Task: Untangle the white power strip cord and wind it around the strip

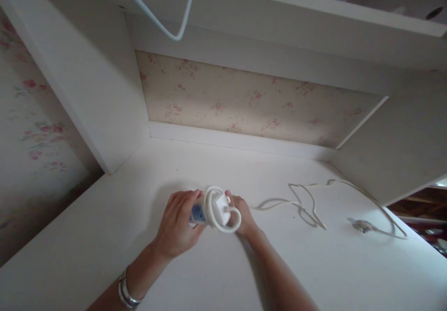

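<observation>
Just above the white desktop [223, 273], my left hand [179, 225] is closed round a small white device with a blue label [198, 213]. A thick white cord [209, 204] is looped in a coil at the device's right side, round a white block [221, 210] that looks like a plug or adapter. My right hand [244, 215] grips the coil from the far right side, its fingers partly hidden behind it. From behind that hand a thinner white cable [279, 203] runs right across the desktop; whether it joins the held device is hidden.
At the right the cable ends in a plug [362, 226] lying on the desktop. White side panels [91, 69] and a shelf [314, 10] enclose the space, with floral wallpaper [226, 99] behind. A pale bent cord [157, 20] hangs from above at the upper left.
</observation>
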A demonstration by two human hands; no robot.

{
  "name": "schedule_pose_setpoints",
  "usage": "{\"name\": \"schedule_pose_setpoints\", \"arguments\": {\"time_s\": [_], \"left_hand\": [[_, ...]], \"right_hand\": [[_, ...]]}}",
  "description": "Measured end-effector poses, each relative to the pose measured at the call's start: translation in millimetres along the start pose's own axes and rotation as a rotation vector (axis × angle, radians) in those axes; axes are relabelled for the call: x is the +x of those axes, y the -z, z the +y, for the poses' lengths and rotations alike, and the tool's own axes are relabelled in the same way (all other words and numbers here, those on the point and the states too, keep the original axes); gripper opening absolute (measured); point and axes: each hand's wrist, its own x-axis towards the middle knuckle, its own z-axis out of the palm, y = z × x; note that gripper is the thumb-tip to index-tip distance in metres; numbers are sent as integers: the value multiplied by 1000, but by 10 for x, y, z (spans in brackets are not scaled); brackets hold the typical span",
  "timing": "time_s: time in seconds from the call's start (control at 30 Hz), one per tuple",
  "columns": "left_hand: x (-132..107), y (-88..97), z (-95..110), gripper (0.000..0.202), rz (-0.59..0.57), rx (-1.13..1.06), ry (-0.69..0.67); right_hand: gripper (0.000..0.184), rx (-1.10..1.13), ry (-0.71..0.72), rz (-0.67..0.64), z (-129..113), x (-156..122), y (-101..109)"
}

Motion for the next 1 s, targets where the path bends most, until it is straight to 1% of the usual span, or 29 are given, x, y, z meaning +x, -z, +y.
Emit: {"name": "schedule_pose_setpoints", "arguments": {"time_s": [0.03, 0.1, 0.17, 0.23, 0.33, 0.43, 0.5, 0.6, 0.7, 0.77, 0.83, 0.9, 1.0], "left_hand": [[15, 12, -47, 70, 26, 53, 58], [52, 47, -132, 69, 34, 162, 139], [86, 84, -188, 68, 8, 245, 195], [110, 106, -202, 67, -27, 296, 249], [116, 95, -166, 64, -88, 338, 299], [88, 58, -139, 64, -155, 340, 280], [64, 36, -154, 64, -189, 323, 251], [42, 17, -200, 63, -231, 306, 238], [40, 9, -204, 61, -297, 294, 232], [43, 5, -158, 61, -346, 279, 207], [44, 4, -77, 62, -407, 252, 150], [42, 6, 21, 63, -494, 195, 53], [40, 17, 147, 56, -622, 63, -83]], "right_hand": [[59, -61, 50, -25, -18, -15, -36], [52, -137, 120, -93, -81, -57, -87], [48, -232, 207, -138, -168, -111, -117], [48, -331, 328, -153, -261, -175, -135], [45, -405, 521, -108, -378, -265, -143], [40, -399, 644, 7, -441, -305, -113], [38, -378, 659, 93, -451, -300, -75], [37, -342, 628, 205, -445, -278, -16], [37, -338, 650, 248, -456, -270, 22], [37, -339, 678, 261, -481, -270, 43], [36, -335, 697, 284, -506, -268, 71], [36, -329, 703, 302, -516, -259, 111], [38, -289, 634, 314, -490, -234, 191]]}}
